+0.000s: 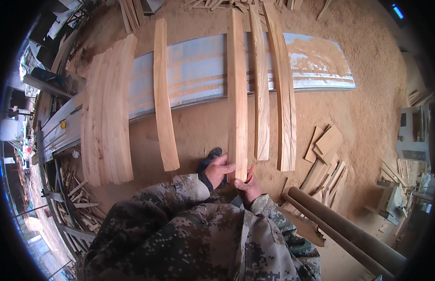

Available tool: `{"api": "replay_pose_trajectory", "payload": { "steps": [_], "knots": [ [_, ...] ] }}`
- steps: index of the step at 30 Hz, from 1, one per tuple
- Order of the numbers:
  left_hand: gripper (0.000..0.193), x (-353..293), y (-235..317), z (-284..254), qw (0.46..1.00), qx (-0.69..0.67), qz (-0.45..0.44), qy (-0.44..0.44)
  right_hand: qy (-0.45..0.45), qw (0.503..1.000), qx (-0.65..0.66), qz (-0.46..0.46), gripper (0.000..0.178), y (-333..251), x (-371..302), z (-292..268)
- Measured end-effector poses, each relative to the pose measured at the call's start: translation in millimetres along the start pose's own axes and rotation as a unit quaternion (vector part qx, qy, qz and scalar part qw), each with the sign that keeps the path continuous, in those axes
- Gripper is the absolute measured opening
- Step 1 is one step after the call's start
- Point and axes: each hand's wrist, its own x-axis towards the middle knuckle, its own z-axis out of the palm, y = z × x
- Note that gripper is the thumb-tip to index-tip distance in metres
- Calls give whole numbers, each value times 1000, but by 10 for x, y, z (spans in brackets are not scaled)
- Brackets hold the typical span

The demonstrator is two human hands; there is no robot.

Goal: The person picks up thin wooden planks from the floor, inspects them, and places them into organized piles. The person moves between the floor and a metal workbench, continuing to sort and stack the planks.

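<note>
A long wooden board [236, 93] lies across the sliding metal table [189, 51], its near end held up close to my body. Closed on the board's left edge near that end is my left hand [217, 171], its thumb toward the wood. My right hand [249, 189] grips the near end from the right, thumb on top. A thin red stick, like a pencil [250, 172], pokes up from my right hand beside the board. The fingers under the wood are hidden.
Two boards [262, 93] [283, 93] lie to the right, and a single board [165, 93] to the left. Further left, several boards [107, 112] sit side by side. Offcuts [327, 145] are piled at right near a thick round pole [348, 229]. Sawdust covers the floor [376, 93].
</note>
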Motion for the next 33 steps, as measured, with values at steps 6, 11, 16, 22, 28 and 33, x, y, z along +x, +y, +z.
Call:
{"api": "replay_pose_trajectory", "payload": {
  "steps": [6,11,16,22,28,33],
  "knots": [
    [55,146,50,167,991,49,34,118,21,982,-179,-49,38,-37,62,66],
    [66,333,35,217,970,134,131,154,32,982,-180,-55,27,-84,75,41],
    [76,714,138,238,922,318,136,173,81,994,-71,-13,25,-47,225,-18],
    [98,1106,535,531,751,614,62,235,42,999,25,-21,26,334,71,-581],
    [101,1627,574,440,797,528,166,242,166,983,65,51,32,878,148,-1235],
    [104,1767,564,325,972,149,172,60,251,959,129,40,32,1436,339,-1474]
  ]
}}
